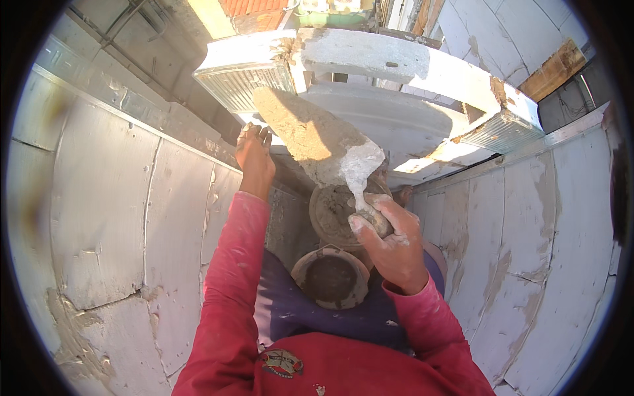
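Right fingers (pixel 394 210) grip the trowel (pixel 362 163), can't tell about the left fingers (pixel 250 132), but one sloppy tilt could dump mortar (pixel 304 129) between them.

The left forearm (pixel 234 241), in a red sleeve (pixel 231 264), reaches up from the lower left to the left hand (pixel 255 158), left of centre with its fingers (pixel 254 132) upward, while the right forearm (pixel 436 317) angles inward from the lower right, the right hand (pixel 394 241) clenched around a grip.

The trowel (pixel 317 140) is partly lit by hard sunlight. The walls (pixel 102 204) are shaded and bent by fisheye distortion.
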`<state>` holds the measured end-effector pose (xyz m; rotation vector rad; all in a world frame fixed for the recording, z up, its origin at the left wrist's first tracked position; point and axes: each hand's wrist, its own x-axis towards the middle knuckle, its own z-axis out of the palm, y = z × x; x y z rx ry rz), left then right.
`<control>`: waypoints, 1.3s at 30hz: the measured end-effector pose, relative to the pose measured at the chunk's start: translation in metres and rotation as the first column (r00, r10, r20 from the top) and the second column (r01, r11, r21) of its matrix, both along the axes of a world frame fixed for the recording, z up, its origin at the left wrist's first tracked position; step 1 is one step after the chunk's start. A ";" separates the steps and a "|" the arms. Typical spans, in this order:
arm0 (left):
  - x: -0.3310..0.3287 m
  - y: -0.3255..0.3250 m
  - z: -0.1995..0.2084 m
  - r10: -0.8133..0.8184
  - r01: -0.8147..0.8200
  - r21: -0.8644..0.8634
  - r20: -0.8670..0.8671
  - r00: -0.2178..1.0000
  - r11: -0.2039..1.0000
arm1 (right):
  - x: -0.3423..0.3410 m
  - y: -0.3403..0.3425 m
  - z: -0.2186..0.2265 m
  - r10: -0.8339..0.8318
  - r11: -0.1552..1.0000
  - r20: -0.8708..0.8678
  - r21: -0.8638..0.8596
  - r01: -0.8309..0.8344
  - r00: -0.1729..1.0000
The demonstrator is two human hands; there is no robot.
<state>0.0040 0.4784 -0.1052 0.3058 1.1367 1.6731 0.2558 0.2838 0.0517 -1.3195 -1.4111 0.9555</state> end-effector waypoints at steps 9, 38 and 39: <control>-0.016 0.051 -0.006 0.075 -0.072 -0.026 0.188 0.979 0.997 | 0.003 0.001 0.002 -0.066 0.990 -0.033 -0.127 0.062 0.997; 0.019 -0.035 0.058 0.055 0.155 0.144 -0.881 0.470 0.977 | 0.004 -0.004 0.007 -0.196 0.978 0.003 -0.070 0.196 0.981; 0.014 -0.034 0.077 0.144 0.198 0.220 -0.930 0.338 0.955 | 0.003 -0.004 0.009 -0.204 0.976 0.007 -0.077 0.204 0.979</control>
